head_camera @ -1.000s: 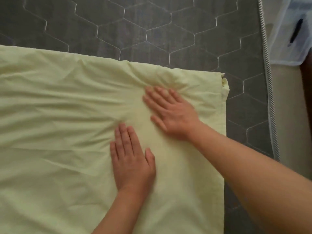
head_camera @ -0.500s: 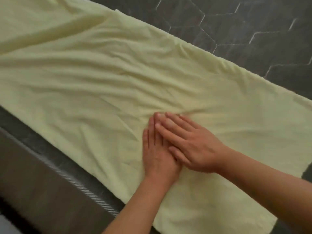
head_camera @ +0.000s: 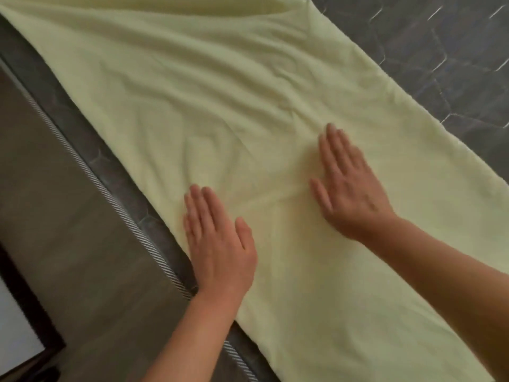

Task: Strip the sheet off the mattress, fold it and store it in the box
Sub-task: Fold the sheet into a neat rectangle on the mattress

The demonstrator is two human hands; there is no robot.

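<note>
Since half a second ago the left hand and right hand have slid apart, each grip flat and holding nothing, smoothing the pale yellow cloth sheet, which lies stripped and part-folded on the grey quilted mattress; further folding and boxing seemingly remain.

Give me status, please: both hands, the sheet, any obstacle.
Left hand flat on sheet, fingers straight. Right hand flat on sheet, apart from left. Sheet spread wrinkled on mattress. Nothing but hands on sheet.
</note>
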